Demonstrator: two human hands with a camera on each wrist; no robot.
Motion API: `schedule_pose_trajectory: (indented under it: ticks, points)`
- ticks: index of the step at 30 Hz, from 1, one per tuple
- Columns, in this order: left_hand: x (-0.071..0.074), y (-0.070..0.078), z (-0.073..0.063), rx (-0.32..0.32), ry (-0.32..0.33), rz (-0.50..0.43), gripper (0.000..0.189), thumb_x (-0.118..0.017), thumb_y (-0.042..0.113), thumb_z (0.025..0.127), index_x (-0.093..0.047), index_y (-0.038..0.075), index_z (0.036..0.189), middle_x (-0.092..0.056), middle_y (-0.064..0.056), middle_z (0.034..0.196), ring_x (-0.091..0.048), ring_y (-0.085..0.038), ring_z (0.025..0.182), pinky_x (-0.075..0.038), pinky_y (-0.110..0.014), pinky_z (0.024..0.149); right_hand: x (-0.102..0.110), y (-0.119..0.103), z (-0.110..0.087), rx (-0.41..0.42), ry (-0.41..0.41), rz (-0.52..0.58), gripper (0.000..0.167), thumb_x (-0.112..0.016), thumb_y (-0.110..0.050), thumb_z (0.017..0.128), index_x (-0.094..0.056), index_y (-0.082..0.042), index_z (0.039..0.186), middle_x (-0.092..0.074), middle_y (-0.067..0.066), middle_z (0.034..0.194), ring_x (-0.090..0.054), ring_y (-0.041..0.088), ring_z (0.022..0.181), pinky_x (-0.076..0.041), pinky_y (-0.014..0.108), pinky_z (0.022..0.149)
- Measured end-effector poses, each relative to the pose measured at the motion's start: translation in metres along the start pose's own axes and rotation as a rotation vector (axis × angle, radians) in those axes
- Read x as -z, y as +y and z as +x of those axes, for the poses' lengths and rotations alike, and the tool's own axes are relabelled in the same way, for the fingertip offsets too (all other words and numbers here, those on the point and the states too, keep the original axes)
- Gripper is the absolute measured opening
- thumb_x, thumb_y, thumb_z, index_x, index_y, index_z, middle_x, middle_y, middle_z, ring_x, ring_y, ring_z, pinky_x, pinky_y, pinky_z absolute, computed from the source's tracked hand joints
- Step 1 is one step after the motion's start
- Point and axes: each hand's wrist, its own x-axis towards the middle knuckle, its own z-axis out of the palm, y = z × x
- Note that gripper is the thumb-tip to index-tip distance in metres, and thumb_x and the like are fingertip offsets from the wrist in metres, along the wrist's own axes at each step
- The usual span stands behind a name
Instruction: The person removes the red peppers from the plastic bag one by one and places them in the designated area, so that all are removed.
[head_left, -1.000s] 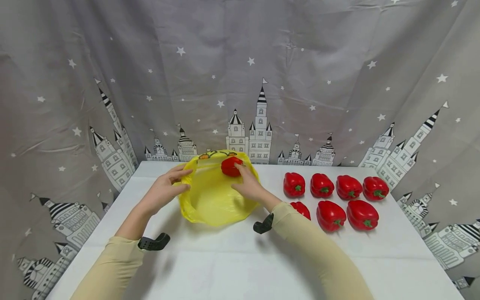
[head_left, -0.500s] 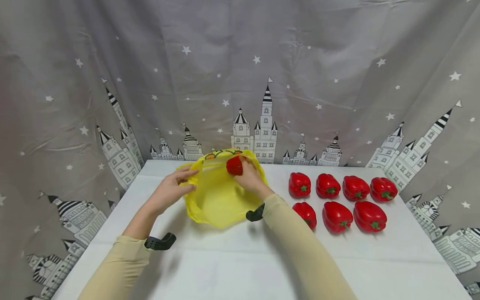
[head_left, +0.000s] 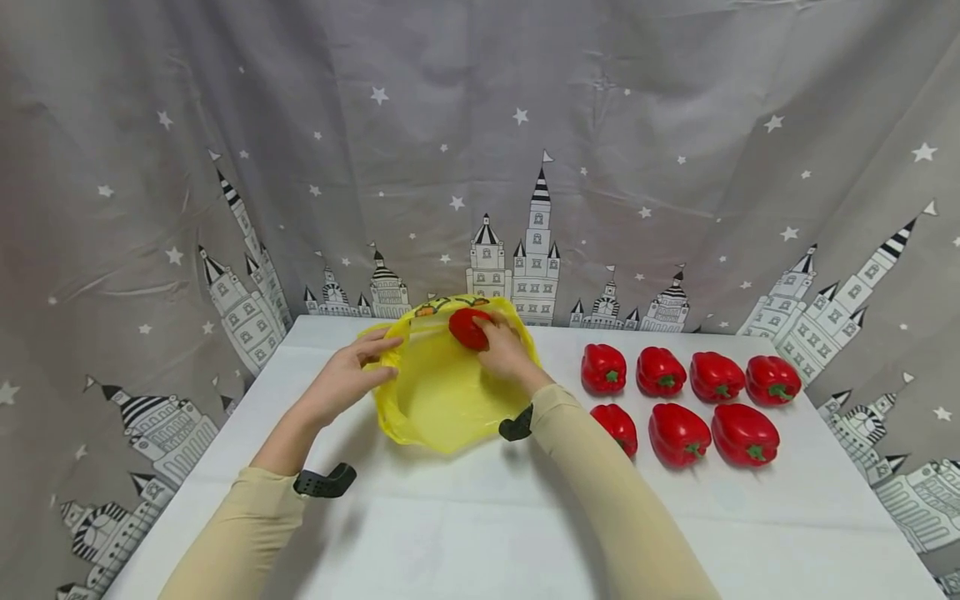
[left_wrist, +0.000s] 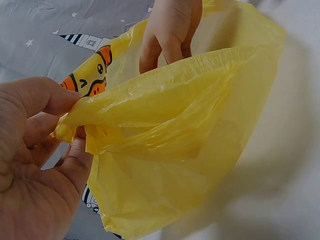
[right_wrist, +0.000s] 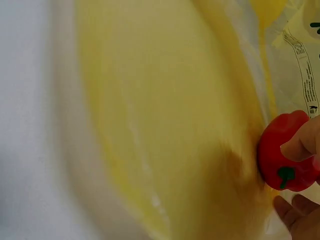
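A yellow plastic bag with a cartoon duck print lies with its wide mouth facing me. My left hand grips its left rim; in the left wrist view the thumb and fingers pinch the gathered film. Inside the bag, my right hand holds a red bell pepper near the back wall. The right wrist view shows the thumb against the pepper's side and its green stem exposed. In the left wrist view the bag's near wall hides this pepper.
Several more red bell peppers stand in two rows to the right on the white tabletop, among them a front-row one and a back-row one. The right forearm partly covers the front row's leftmost pepper. A grey castle-print curtain hangs behind.
My right hand has shifted round the pepper inside the bag, and the pepper has turned slightly. The left hand keeps its grip on the rim. The head view has swung a little left.
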Motion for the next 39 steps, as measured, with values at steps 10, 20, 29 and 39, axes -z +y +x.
schedule_pose_trajectory:
  ticks: [10,20,29,39]
  points:
    - [-0.003,-0.001,-0.001,0.0,-0.004,-0.014,0.057,-0.067,0.016,0.096,-0.052,0.004,0.15,-0.029,-0.008,0.165,-0.037,-0.039,0.144,-0.046,-0.05,0.107,0.003,0.0,0.003,0.038,-0.035,0.01,0.082,-0.056,0.005,0.088,-0.033,-0.023,0.162,-0.018,0.018,0.167,-0.019,0.037,0.152,-0.022,0.045,0.123]
    - [-0.006,0.0,-0.002,0.019,-0.011,0.016,0.057,-0.067,0.018,0.096,-0.053,0.006,0.15,-0.026,-0.009,0.167,-0.033,-0.04,0.147,-0.045,-0.051,0.108,0.01,0.0,0.008,0.1,-0.108,-0.099,0.076,-0.049,0.012,0.089,-0.039,-0.017,0.159,-0.03,0.018,0.163,-0.026,0.032,0.15,-0.027,0.038,0.121]
    - [-0.004,0.001,-0.001,0.013,-0.012,0.007,0.057,-0.067,0.017,0.096,-0.052,0.006,0.15,-0.028,-0.008,0.166,-0.036,-0.04,0.145,-0.046,-0.051,0.107,0.016,0.001,0.002,0.159,-0.137,-0.094,0.077,-0.05,0.014,0.087,-0.048,-0.022,0.155,-0.023,0.012,0.167,-0.029,0.034,0.15,-0.031,0.04,0.12]
    - [-0.003,0.0,-0.001,0.003,-0.004,0.007,0.057,-0.067,0.016,0.096,-0.052,0.005,0.15,-0.028,-0.009,0.166,-0.037,-0.039,0.145,-0.046,-0.05,0.106,0.016,-0.003,-0.014,0.234,-0.226,-0.069,0.078,-0.052,0.012,0.084,-0.049,-0.023,0.154,-0.035,0.012,0.161,-0.042,0.033,0.14,-0.037,0.041,0.115]
